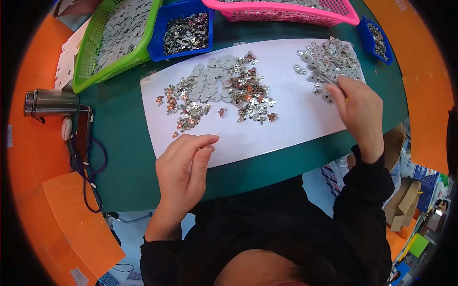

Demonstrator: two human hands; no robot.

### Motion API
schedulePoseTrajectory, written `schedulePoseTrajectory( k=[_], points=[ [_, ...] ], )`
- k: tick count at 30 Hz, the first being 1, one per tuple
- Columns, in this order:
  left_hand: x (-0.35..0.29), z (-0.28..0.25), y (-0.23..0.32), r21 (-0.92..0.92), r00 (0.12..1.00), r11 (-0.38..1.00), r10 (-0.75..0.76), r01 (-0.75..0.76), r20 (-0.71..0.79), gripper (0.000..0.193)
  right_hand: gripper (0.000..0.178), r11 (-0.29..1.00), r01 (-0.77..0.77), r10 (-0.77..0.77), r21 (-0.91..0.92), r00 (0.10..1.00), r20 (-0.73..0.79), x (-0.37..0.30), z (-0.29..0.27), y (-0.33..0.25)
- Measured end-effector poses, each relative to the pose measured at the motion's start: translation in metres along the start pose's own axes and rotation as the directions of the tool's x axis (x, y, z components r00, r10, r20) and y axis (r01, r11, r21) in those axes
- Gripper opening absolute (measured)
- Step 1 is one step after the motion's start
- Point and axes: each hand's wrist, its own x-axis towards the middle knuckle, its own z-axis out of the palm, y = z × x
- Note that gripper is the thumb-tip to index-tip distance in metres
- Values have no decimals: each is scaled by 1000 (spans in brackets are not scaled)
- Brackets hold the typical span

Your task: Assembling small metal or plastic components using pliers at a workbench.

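Observation:
My right hand (360, 107) is closed around slim grey metal tweezers (329, 80). Their tips reach into a pile of small flat metal pieces with holes (334, 57) at the right of a white sheet (296, 119). Near the sheet's front left edge is my left hand (183, 164), its fingers curled and thumb close to the forefinger; whatever lies between them cannot be made out. Beyond it are plain grey metal plates (207, 83), with small shiny and coppery metal fittings (250, 90) heaped around them.
Along the back of the green table (126, 167) stand a green basket (81, 78) of flat plates, a blue bin (183, 53) of small parts and a pink basket (286, 16). Another blue bin (389, 57) is far right. A steel flask (55, 102) and a corded phone (83, 133) lie left.

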Motion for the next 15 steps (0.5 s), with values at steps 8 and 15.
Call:
schedulePoseTrajectory(
  k=[8,15],
  points=[
    [-5,4,-4,40,1000,999,-12,11,22,8,23,998,24,-34,-52,975,-218,17,13,-5],
    [40,-10,-24,261,993,962,100,-80,-63,8,17,811,302,-263,500,953,-149,46,33,-65]
  ],
)
